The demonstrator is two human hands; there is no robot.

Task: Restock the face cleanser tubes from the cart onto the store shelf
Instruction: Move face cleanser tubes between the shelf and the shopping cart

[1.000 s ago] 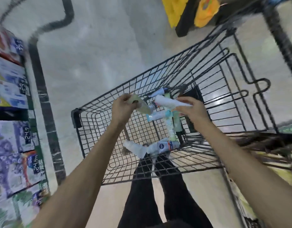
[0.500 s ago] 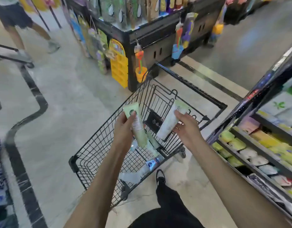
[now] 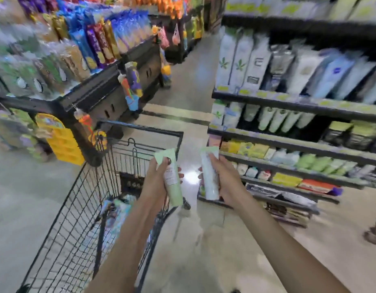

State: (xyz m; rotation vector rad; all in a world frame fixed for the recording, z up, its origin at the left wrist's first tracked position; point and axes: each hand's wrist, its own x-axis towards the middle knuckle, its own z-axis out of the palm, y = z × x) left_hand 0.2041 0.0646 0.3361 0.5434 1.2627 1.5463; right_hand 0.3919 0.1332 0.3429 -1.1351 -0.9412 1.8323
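My left hand (image 3: pixel 156 182) grips a pale green face cleanser tube (image 3: pixel 173 182), held upright with its flat end up, above the right rim of the black wire cart (image 3: pixel 77 208). My right hand (image 3: pixel 227 180) grips a white tube with a green end (image 3: pixel 209 176), also upright, over the aisle floor just left of the store shelf (image 3: pixel 288 144). More tubes (image 3: pixel 117 208) lie in the cart's basket, blurred. On the shelf, a row of pale green and white tubes (image 3: pixel 275 120) stands on the second level.
A snack display (image 3: pixel 87 60) with hanging toys and a yellow rack (image 3: pixel 64 144) stands beyond the cart on the left. The aisle floor (image 3: pixel 193 85) runs between it and the shelf. Soap packs (image 3: pixel 309 163) fill the lower shelf levels.
My view has swung up and right from the cart toward the shelf. Both hands have lifted their tubes out of the cart and carried them rightward, nearer the shelf.
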